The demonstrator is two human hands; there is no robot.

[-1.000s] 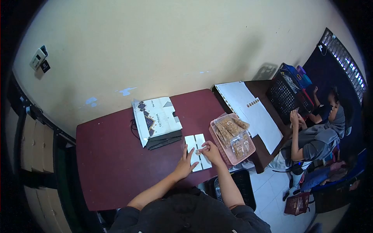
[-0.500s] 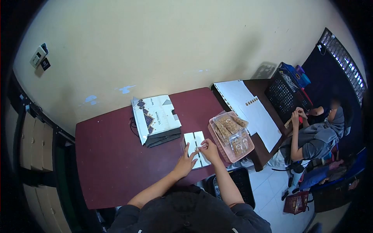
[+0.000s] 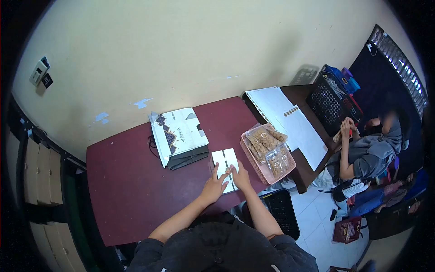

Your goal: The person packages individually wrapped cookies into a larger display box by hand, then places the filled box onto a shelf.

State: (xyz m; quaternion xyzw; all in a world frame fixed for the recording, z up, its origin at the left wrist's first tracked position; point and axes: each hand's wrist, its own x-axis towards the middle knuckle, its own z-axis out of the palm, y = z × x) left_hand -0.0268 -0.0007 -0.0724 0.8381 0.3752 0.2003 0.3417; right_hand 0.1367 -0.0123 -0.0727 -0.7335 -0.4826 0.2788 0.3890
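A flat white box (image 3: 224, 157) with a dark band down its middle lies near the front edge of the maroon table. My left hand (image 3: 214, 188) holds the box along its left side, its thumb reaching onto the top. On the opposite side my right hand (image 3: 241, 178) grips the box in the same way, thumb tip on the band. Between the two thumbs is a small round gold-toned sticker (image 3: 228, 170), partly covered. Just right of my right hand stands a pink basket (image 3: 256, 168) of clear packets (image 3: 264, 137) with light-brown contents.
Flat printed white paper bags (image 3: 183, 131) lie stacked on the maroon table (image 3: 136, 195). On the dark side table, white sheets (image 3: 290, 115) carry a row of gold stickers (image 3: 291, 111), beside a black crate (image 3: 328, 104). Another person (image 3: 374, 154) sits at the right.
My right hand has opened out from a pinch above the sticker and come down onto the box's right side. Both thumbs now rest beside the sticker. The view has shifted slightly.
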